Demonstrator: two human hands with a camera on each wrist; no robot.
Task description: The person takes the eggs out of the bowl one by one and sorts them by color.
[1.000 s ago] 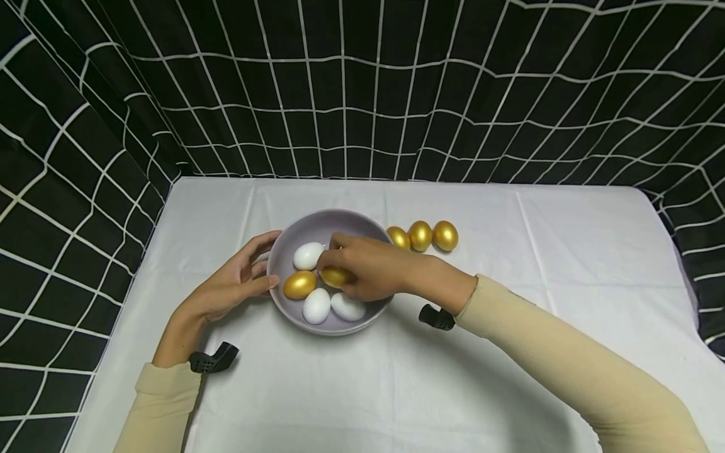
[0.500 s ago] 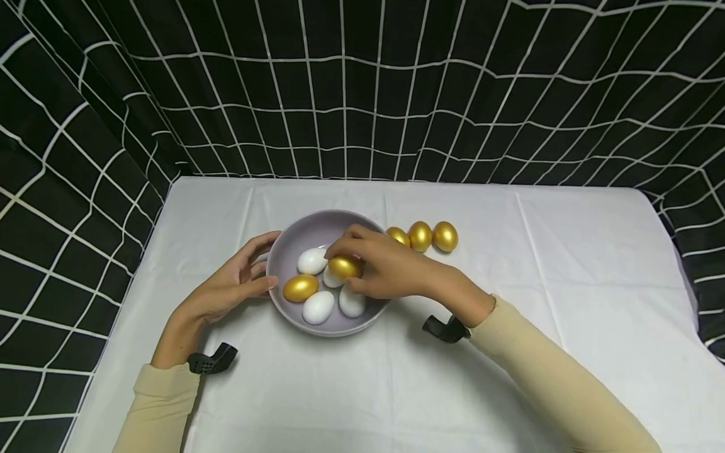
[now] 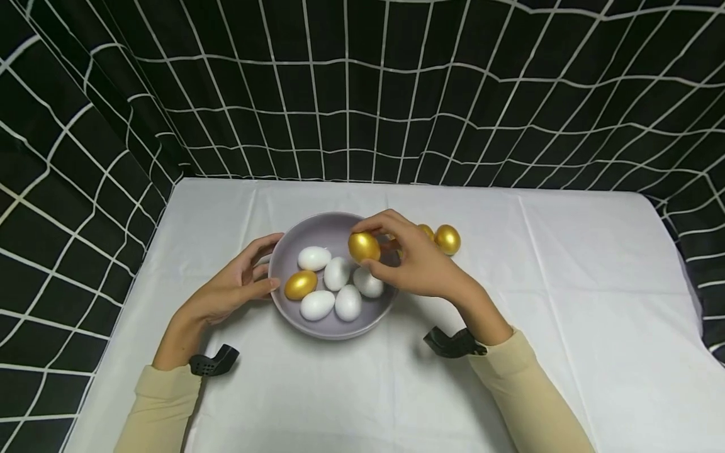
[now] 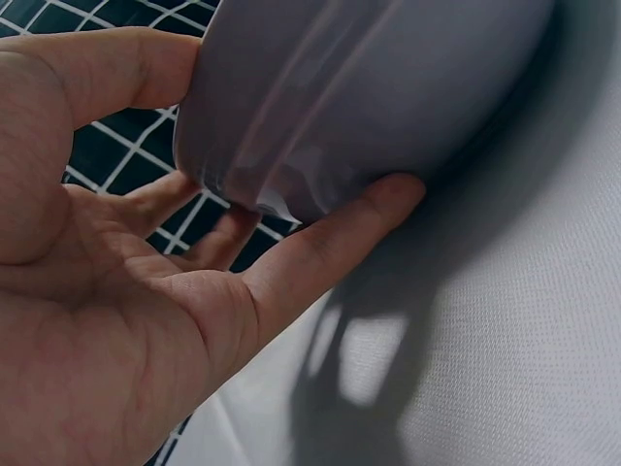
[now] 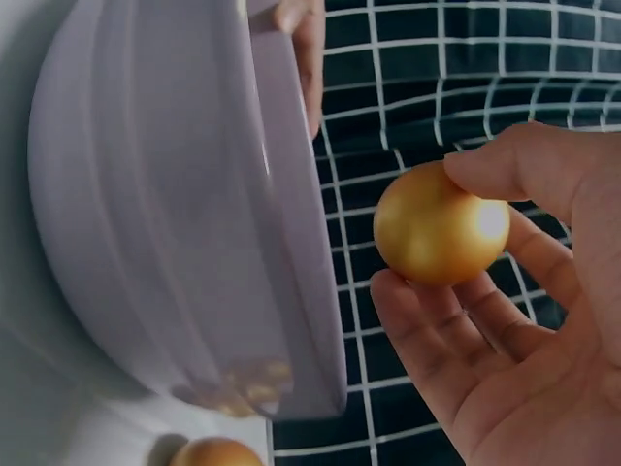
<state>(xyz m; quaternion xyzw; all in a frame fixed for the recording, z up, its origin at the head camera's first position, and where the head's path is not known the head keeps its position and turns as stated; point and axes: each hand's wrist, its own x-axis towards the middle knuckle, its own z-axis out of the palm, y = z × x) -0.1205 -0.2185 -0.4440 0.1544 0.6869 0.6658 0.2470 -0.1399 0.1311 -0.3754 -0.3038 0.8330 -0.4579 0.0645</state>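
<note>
Head view: right hand pinches gold egg between fingertips; left hand holds bowl.

Left of the round, glossy, lilac-grey bowl, your left hand takes up the rim. At its right edge, your right hand holds a shiny golden egg above the rim; the right wrist view shows you a gap between them. Inside the bowl, five smooth white eggs and a second golden egg crowd the floor, leaving you room towards the far wall. Beyond its right side, loose golden eggs obstruct you. In front of the bowl, you can pass over bare white tablecloth.
</note>
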